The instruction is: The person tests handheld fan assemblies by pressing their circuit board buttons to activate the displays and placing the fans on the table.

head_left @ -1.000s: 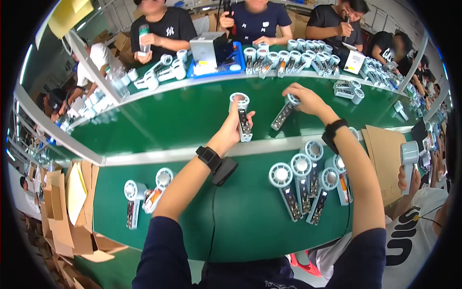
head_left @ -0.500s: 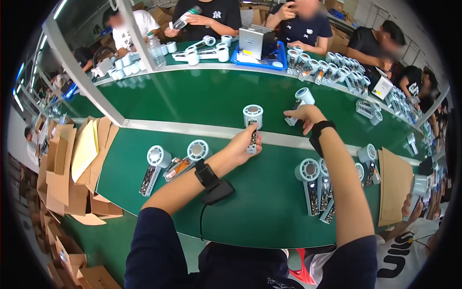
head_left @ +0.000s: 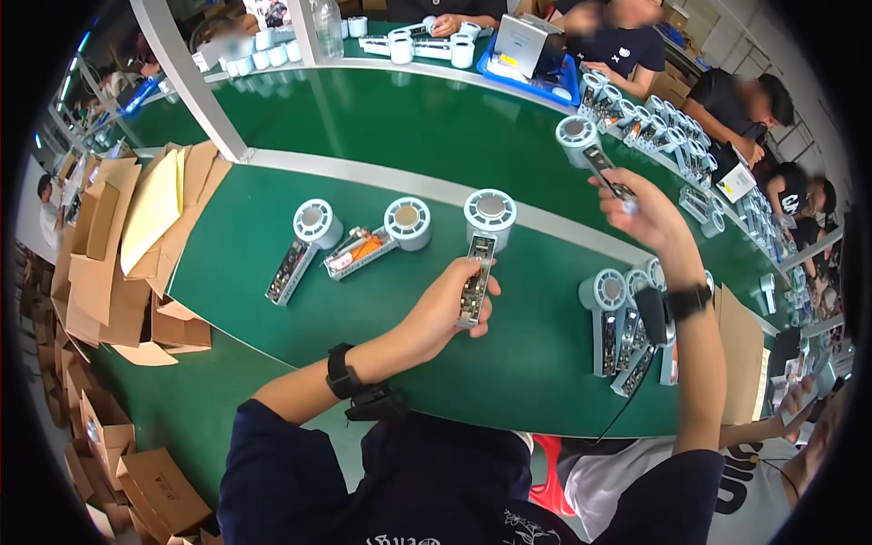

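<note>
My left hand (head_left: pixel 442 307) is closed round the handle of a pale-blue handheld device (head_left: pixel 490 214). Its round vented head points away from me, and the handle's open side shows a circuit board. Farther off to the right, my right hand (head_left: pixel 647 211) grips the handle of a second pale-blue device (head_left: pixel 576 133) above the green belt. Two similar devices lie left of my left hand: one with a bare circuit board (head_left: pixel 292 272), the other with orange and white parts in its handle (head_left: pixel 363 252). Several more (head_left: pixel 607 291) lie together at the right, partly behind my right wrist's strap.
A pale metal rail (head_left: pixel 363 171) separates my green table (head_left: pixel 236 245) from the green belt (head_left: pixel 354 109). Across it stand a blue tray (head_left: pixel 536 84) and rows of devices (head_left: pixel 649 123) before co-workers. Flattened cardboard (head_left: pixel 113 263) leans at the left; a cardboard sheet (head_left: pixel 740 350) lies right.
My right hand has taken hold of the device on the belt and lifted it. My left hand has drawn its device closer to me. The view has tilted downward.
</note>
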The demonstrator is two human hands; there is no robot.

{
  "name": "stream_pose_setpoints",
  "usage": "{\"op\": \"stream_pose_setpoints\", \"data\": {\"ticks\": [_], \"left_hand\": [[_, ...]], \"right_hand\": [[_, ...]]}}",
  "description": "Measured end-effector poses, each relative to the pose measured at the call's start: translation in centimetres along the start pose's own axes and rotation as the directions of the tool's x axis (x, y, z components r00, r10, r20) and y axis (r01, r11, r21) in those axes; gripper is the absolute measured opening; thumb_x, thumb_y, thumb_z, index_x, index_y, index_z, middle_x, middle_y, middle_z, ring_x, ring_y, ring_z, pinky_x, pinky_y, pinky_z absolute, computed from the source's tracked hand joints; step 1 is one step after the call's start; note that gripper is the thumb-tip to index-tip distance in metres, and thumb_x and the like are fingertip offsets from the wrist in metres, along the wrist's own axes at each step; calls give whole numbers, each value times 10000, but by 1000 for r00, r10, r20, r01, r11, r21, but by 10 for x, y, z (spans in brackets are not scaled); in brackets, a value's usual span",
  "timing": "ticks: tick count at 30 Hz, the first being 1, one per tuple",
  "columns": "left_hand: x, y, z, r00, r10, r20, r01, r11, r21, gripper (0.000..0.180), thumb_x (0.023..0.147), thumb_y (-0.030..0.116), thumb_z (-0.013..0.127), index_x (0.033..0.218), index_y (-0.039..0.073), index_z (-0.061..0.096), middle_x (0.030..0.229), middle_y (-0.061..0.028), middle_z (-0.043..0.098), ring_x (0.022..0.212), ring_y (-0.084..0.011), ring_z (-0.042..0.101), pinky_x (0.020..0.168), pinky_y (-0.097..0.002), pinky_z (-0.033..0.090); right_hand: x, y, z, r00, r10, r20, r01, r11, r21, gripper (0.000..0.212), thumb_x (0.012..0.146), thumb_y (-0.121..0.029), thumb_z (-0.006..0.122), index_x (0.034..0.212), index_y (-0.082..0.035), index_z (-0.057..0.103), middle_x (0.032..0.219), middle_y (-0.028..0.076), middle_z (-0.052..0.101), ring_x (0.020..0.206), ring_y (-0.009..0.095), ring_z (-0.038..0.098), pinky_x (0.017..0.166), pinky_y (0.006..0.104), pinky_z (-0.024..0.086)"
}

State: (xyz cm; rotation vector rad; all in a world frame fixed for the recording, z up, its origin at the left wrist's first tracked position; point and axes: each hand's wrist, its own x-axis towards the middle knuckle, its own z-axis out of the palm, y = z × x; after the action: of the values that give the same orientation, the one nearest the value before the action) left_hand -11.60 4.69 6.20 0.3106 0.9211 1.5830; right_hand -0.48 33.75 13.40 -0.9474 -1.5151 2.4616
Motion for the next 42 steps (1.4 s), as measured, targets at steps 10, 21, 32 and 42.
{"op": "stream_pose_setpoints", "data": {"ticks": [10, 21, 32, 42], "left_hand": [[-51, -60, 6, 983, 186, 5, -186, 981, 58, 287, 988, 242, 295, 1169, 25, 342, 815, -82, 503, 530, -123, 465, 461, -252, 391], [-42, -109, 7, 964, 265, -28, -261, 961, 90, 235, 997, 222, 292, 1104, 28, 373, 788, -83, 503, 511, -109, 460, 437, -235, 388], [-36, -116, 4, 948, 317, -11, -313, 941, 125, 290, 990, 187, 319, 1232, 27, 305, 997, -83, 478, 543, -87, 486, 416, -209, 393], [-39, -115, 0, 958, 286, 27, -287, 947, 145, 314, 988, 176, 337, 1259, 24, 289, 1000, -81, 480, 524, -79, 475, 412, -198, 378]], "right_hand": [[-149, 179, 104, 981, -159, 110, 108, 923, 368, 350, 988, -289, 351, 1108, 24, 448, 690, 61, 483, 383, 119, 427, 340, 227, 337], [-134, 248, 90, 965, -259, -51, 263, 936, 234, 376, 1002, -327, 284, 1116, 9, 407, 682, 70, 458, 407, 124, 421, 358, 229, 326], [-121, 249, 86, 945, -327, 6, 323, 936, 142, 378, 1001, -345, 283, 1103, -1, 402, 680, 73, 470, 422, 136, 438, 378, 223, 326], [-124, 253, 90, 950, -309, -45, 312, 942, 122, 383, 995, -353, 310, 1110, 1, 400, 667, 80, 474, 415, 141, 453, 368, 230, 324]]}}
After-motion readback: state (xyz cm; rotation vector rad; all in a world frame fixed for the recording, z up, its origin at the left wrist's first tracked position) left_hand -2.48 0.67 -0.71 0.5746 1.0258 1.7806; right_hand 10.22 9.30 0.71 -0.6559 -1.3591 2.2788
